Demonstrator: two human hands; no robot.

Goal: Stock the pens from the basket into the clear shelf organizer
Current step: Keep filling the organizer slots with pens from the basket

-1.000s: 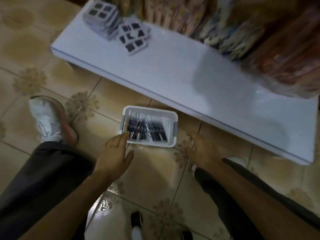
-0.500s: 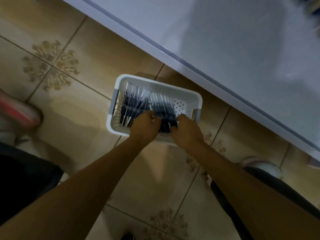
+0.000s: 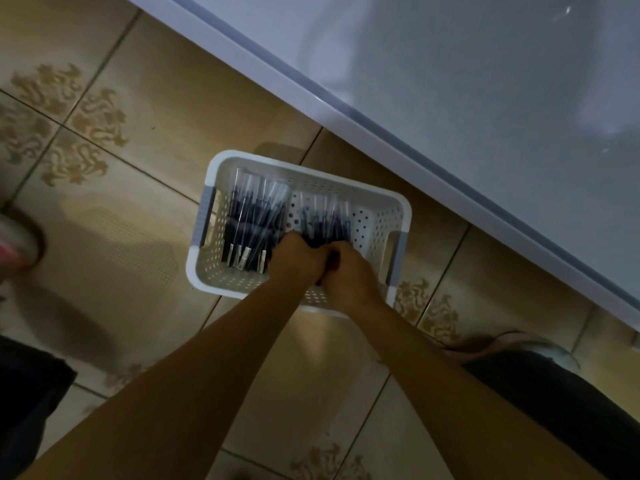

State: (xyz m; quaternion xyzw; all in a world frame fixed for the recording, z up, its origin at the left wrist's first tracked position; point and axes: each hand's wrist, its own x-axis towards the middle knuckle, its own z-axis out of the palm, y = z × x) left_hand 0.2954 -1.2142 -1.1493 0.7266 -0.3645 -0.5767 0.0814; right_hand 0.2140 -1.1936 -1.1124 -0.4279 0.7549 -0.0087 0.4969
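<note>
A white perforated basket with grey handles sits on the tiled floor. Inside it lie several dark pens in clear sleeves, in two bunches. My left hand and my right hand are side by side inside the basket, both curled round the near ends of the right bunch of pens. The left bunch of pens lies untouched beside my left hand. The clear shelf organizer is out of view.
A white shelf board runs diagonally just beyond the basket, its edge close to the basket's far right corner. A shoe shows at the left edge and my dark trouser legs at both lower corners.
My hands went from hovering over the floor in front of the basket into it, then came together on one bunch of pens. The view tilted down and closer.
</note>
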